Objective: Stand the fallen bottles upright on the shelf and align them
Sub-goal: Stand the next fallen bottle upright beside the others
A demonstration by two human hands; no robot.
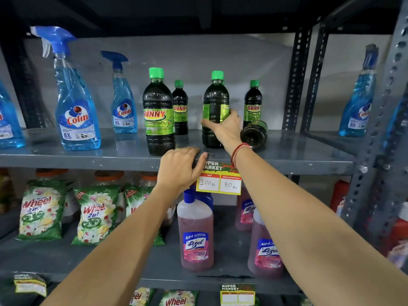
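Note:
Several dark Sunny bottles with green caps stand on the grey shelf (88, 156). A large one (158, 113) stands front centre, a smaller one (180, 108) behind it. My right hand (227, 127) grips another large bottle (215, 100), upright on the shelf with its label turned away. To its right a small bottle (253, 102) stands at the back. In front of that one, a bottle (254, 134) lies on its side, base towards me. My left hand (180, 167) rests on the shelf's front edge, fingers curled over the lip.
Blue Colin spray bottles (76, 102) (123, 102) stand to the left, one more (359, 102) on the neighbouring shelf right. A price tag (218, 183) hangs from the shelf edge. Below are Lizol bottles (195, 235) and Wheel packets (42, 212). A metal upright (295, 80) bounds the right side.

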